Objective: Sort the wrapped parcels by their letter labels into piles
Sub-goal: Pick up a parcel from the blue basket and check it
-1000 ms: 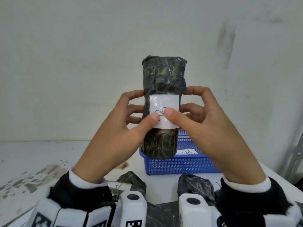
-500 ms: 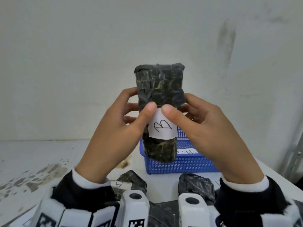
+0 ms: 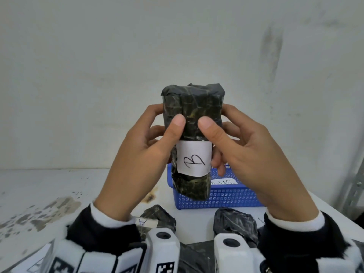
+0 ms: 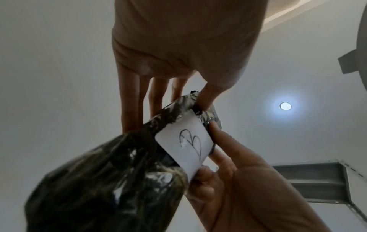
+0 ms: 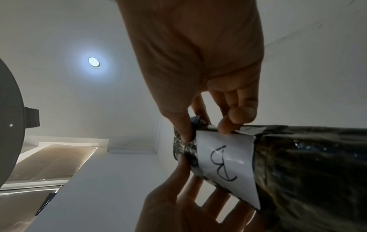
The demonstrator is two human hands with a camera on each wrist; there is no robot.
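Note:
Both hands hold one black-wrapped parcel (image 3: 193, 107) upright in front of the wall. Its white label (image 3: 194, 158) reads "B" and faces me. My left hand (image 3: 171, 127) grips the parcel's left side, thumb on the front above the label, fingers behind. On the other side my right hand (image 3: 215, 123) grips it the same way. In the left wrist view the parcel (image 4: 111, 180) and label (image 4: 188, 146) sit under the left thumb (image 4: 206, 100). In the right wrist view the right thumb (image 5: 182, 128) presses the parcel (image 5: 307, 157) beside the label (image 5: 224, 161).
A blue mesh basket (image 3: 226, 196) with a paper tag stands on the white table (image 3: 39, 184) behind the parcel. Two more black parcels lie near my wrists, one labelled "A" (image 3: 157, 217), the other (image 3: 234, 223) with its label hidden. A metal shelf upright (image 3: 354, 184) stands at the right.
The parcel has come lower and nearer in my hands. Both thumbs have moved off the label up onto the black wrap, so the "B" now shows in full.

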